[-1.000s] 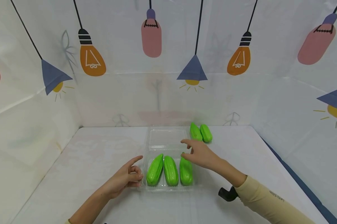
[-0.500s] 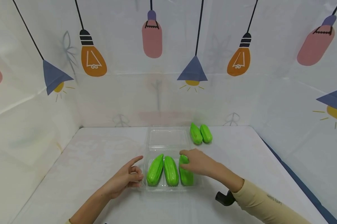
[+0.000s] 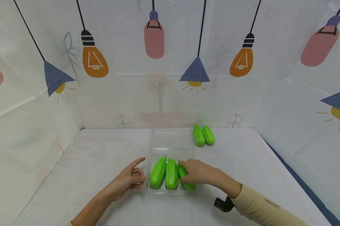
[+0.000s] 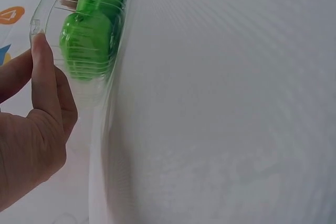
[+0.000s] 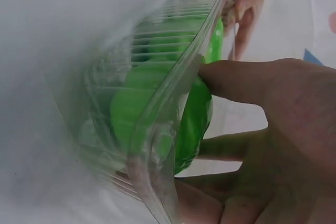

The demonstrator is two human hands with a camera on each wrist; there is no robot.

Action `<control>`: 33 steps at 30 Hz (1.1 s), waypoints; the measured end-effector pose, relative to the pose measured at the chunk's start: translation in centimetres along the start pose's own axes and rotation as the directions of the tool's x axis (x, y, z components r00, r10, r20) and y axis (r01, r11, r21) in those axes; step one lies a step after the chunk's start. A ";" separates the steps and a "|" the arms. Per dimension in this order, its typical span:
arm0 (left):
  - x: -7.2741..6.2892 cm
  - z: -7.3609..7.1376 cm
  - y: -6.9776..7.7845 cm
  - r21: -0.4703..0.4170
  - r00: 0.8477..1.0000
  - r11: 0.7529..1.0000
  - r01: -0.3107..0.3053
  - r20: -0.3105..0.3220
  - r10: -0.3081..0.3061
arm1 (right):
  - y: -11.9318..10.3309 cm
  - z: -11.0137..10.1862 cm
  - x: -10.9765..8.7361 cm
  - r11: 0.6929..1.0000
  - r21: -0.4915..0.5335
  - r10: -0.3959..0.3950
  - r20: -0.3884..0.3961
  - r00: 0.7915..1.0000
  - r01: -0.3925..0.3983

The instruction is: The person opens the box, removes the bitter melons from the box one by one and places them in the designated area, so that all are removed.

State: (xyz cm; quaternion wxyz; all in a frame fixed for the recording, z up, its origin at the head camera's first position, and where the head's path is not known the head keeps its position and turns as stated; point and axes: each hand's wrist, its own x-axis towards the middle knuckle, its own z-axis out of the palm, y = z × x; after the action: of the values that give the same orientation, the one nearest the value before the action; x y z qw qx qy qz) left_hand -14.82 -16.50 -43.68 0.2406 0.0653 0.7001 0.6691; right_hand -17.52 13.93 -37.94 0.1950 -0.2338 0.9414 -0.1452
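A clear plastic clamshell box (image 3: pixel 173 139) lies with its lid folded back. Three glossy green cucumber-like vegetables are in its near half: the left one (image 3: pixel 157 172), the middle one (image 3: pixel 171 174) and the right one (image 3: pixel 183 171). My right hand (image 3: pixel 199 172) holds the right vegetable from above, partly covering it; the right wrist view shows thumb and fingers around this green vegetable (image 5: pixel 195 121) above the rim. My left hand (image 3: pixel 130 179) is at the box's left side, where the left wrist view has thumb and finger pinching the clear rim (image 4: pixel 38 24).
Two more green vegetables, one pointed (image 3: pixel 198 135) and one rounder (image 3: pixel 208 135), lie behind the box to the right. The white table (image 3: pixel 107 150) meets a printed cloth backdrop (image 3: pixel 124 97). A black curved object (image 3: pixel 224 204) shows beside the right sleeve.
My right hand has come down and left onto the right vegetable, whose upper end now leans left toward the middle one. My left hand stays at the box's left side.
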 end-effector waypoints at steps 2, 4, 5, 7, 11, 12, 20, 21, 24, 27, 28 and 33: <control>0.0 0.0 0.0 0.003 1.000 1.000 0.001 -0.003 -0.001 | -0.1 0.1 0.0 1.000 -0.011 0.011 0.011 1.000 -0.011; 0.0 0.1 0.1 0.005 1.000 1.000 0.001 -0.006 -0.001 | -0.2 0.1 -0.1 1.000 -0.015 0.017 0.016 1.000 -0.016; 0.0 0.1 0.1 0.006 1.000 1.000 0.001 -0.007 -0.001 | -0.2 0.1 -0.1 1.000 -0.013 0.015 0.017 1.000 -0.014; -0.1 0.2 0.2 0.007 1.000 1.000 -0.002 -0.007 0.003 | -0.1 0.1 0.0 1.000 -0.015 0.009 0.016 1.000 -0.009; -0.2 0.2 0.2 0.005 1.000 1.000 -0.007 -0.004 0.007 | 0.1 0.2 0.1 1.000 -0.009 0.001 0.005 1.000 -0.001; -0.2 0.2 0.3 0.004 1.000 1.000 -0.008 -0.003 0.008 | 0.2 0.2 0.1 1.000 -0.005 0.000 0.002 1.000 0.000; -0.1 0.3 0.4 0.009 1.000 1.000 -0.010 -0.014 0.010 | 0.2 0.1 0.0 1.000 0.015 0.006 -0.035 0.999 -0.005; -0.1 0.3 0.4 0.009 1.000 1.000 -0.009 -0.015 0.009 | 0.3 0.1 0.0 1.000 0.013 0.004 -0.041 0.999 -0.004; 0.0 0.3 0.4 0.007 1.000 1.000 -0.007 -0.020 0.007 | 0.2 -0.1 -0.2 1.000 0.010 -0.009 -0.053 0.999 0.010; 0.1 0.3 0.3 0.010 1.000 1.000 -0.003 -0.026 0.003 | 0.2 -0.5 -0.4 1.000 0.022 -0.018 -0.062 0.998 0.020; 0.1 0.3 0.3 0.010 1.000 1.000 -0.003 -0.027 0.003 | 0.2 -0.6 -0.4 0.999 0.030 -0.020 -0.065 0.998 0.022; 0.1 0.3 0.4 0.008 1.000 1.000 0.001 -0.031 0.000 | 0.3 -1.0 -0.6 0.999 0.031 -0.018 -0.083 0.996 0.021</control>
State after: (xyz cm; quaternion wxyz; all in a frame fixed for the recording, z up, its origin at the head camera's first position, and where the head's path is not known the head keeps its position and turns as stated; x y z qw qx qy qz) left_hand -14.88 -16.12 -43.36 0.2295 0.0556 0.7065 0.6671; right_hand -17.53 14.68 -37.00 0.1583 -0.2335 0.9439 -0.1715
